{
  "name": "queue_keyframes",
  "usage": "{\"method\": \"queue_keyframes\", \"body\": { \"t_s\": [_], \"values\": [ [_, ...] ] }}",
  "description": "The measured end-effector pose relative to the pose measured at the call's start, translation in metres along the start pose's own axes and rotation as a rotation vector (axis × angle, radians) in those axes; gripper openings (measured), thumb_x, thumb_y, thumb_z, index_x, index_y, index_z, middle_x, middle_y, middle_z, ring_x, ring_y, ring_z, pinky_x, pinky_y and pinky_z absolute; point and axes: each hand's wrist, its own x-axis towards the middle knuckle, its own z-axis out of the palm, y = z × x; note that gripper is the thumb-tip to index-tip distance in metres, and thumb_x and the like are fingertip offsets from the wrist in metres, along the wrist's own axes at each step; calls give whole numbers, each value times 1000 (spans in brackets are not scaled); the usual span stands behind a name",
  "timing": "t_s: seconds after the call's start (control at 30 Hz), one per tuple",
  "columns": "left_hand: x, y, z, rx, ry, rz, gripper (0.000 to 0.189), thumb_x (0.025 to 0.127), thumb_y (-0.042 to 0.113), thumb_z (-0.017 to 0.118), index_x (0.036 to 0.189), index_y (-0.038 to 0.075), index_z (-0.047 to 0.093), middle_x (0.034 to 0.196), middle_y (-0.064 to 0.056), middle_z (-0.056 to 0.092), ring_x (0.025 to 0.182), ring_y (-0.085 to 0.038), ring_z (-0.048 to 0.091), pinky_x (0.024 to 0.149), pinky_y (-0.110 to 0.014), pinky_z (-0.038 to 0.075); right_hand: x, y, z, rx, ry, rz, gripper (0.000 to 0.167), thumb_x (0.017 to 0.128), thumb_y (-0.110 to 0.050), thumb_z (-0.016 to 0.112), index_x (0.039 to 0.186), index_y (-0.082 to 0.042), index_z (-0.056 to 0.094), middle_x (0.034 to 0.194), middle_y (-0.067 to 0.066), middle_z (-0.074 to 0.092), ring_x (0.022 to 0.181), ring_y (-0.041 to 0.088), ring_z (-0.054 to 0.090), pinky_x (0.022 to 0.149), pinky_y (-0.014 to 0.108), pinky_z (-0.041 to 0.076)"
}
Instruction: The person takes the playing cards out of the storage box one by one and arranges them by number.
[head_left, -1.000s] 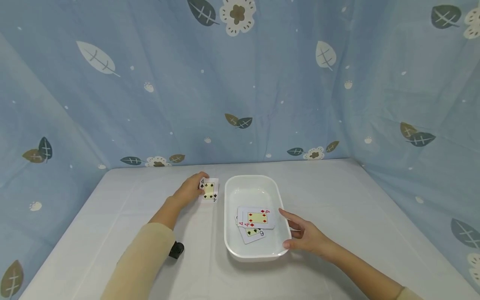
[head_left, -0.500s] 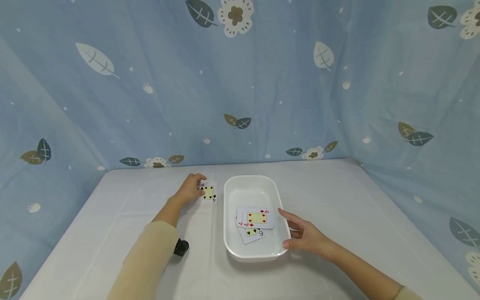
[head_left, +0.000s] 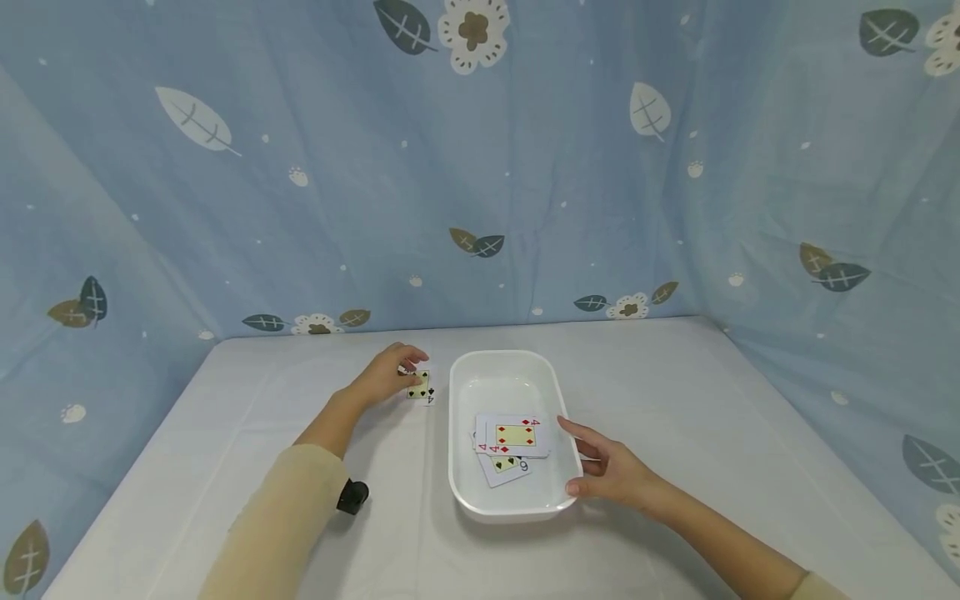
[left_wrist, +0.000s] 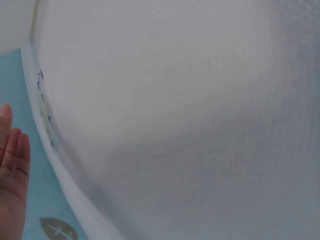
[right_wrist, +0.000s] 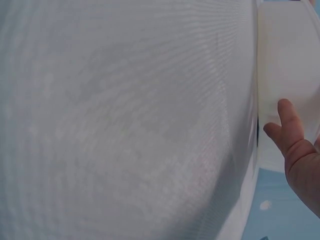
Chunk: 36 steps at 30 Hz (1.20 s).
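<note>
In the head view my left hand (head_left: 386, 373) reaches over a four of spades (head_left: 420, 390) on the white cloth, covering its upper left part. The left wrist view has that card (left_wrist: 47, 117) lying flat at the cloth's edge, the fingers (left_wrist: 20, 150) beside it in the picture. A white plastic tub (head_left: 468, 500) stands right of the card. My right hand (head_left: 615, 475) rests at its right side, thumb and index fingertips at the rim, other fingers along the outer wall. Inside the tub lie a four of diamonds (head_left: 517, 436) and a spade card (head_left: 504, 471) beneath.
A small black object (head_left: 352, 497) shows beside my left sleeve. The white-covered table (head_left: 645, 375) runs back to a blue curtain (head_left: 480, 167) printed with leaves and flowers, which also hangs along both sides.
My left hand has drawn back a little from the four of spades, then moved right over it, hiding its upper left corner. My right hand and the tub have stayed in place.
</note>
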Motion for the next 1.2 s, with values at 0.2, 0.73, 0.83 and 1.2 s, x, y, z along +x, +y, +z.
{"method": "queue_keyframes", "body": {
  "t_s": [0.2, 0.73, 0.83, 1.2],
  "values": [
    [2, 18, -3, -54, -23, 34, 40, 87, 11, 68, 125, 4, 56, 125, -18, 53, 107, -28, 56, 88, -43, 49, 1, 3, -1, 10, -7, -17, 89, 80, -8, 75, 149, -2, 20, 142, 38, 30, 120, 48, 48, 84, 35, 53],
    [20, 74, 19, -106, -129, 200, 49, 77, 9, 78, 122, 4, 59, 108, -19, 60, 96, -21, 60, 86, -31, 52, 1, 4, -1, 22, -18, -21, 89, 80, -7, 74, 149, -1, 19, 142, 38, 29, 120, 48, 48, 83, 35, 54],
    [22, 79, 25, -106, -171, 214, 49, 76, 8, 78, 122, 5, 59, 107, -16, 60, 96, -19, 60, 86, -29, 51, 2, 4, -1, 27, -22, -24, 88, 81, -6, 74, 149, -1, 18, 142, 38, 29, 121, 48, 47, 83, 35, 54],
    [30, 89, 54, -46, -290, 243, 50, 76, 10, 79, 122, 7, 58, 109, -13, 61, 98, -19, 60, 88, -34, 50, 2, 3, -1, 10, -15, -19, 88, 81, -10, 74, 149, 0, 19, 142, 39, 30, 121, 49, 47, 84, 36, 53]
  ]
}}
